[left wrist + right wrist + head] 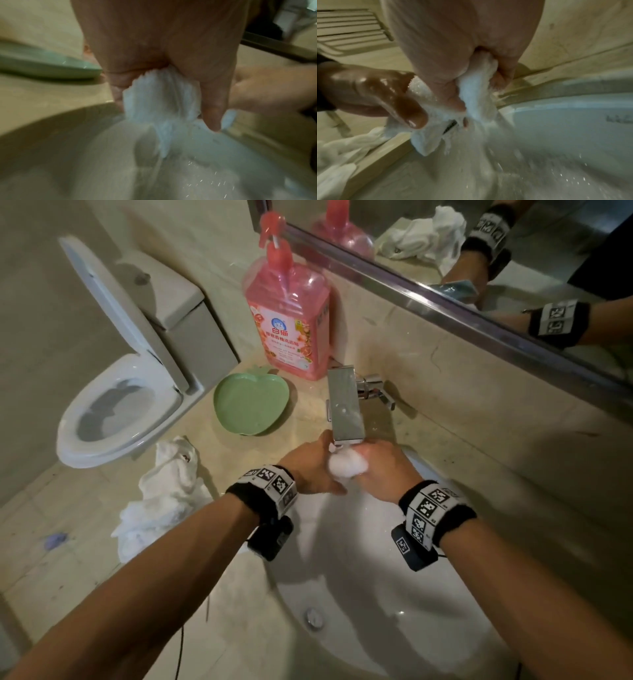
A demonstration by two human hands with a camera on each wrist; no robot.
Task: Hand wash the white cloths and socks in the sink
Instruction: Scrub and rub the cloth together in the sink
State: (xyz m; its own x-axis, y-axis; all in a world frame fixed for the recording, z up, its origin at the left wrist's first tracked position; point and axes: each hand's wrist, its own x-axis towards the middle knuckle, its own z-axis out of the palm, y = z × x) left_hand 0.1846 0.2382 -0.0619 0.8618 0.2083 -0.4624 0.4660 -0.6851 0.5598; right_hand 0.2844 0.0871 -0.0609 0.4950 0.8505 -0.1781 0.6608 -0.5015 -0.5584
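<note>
Both hands hold one small, wet white cloth [346,468] under the faucet spout [344,405], over the back of the white sink [376,577]. My left hand [320,463] grips its left end; in the left wrist view the fingers and thumb of that hand [166,106] curl round the bunched cloth [154,92], and water runs off it into the basin. My right hand [380,469] grips the other end; the right wrist view shows this hand [477,90] squeezing the cloth [474,106]. A pile of white cloths [168,494] lies on the counter to the left of the sink.
A pink detergent pump bottle [287,313] stands at the back of the counter, with a green apple-shaped dish [251,405] in front of it. A toilet [116,392] with its lid up is at the left. A mirror [479,251] runs along the wall.
</note>
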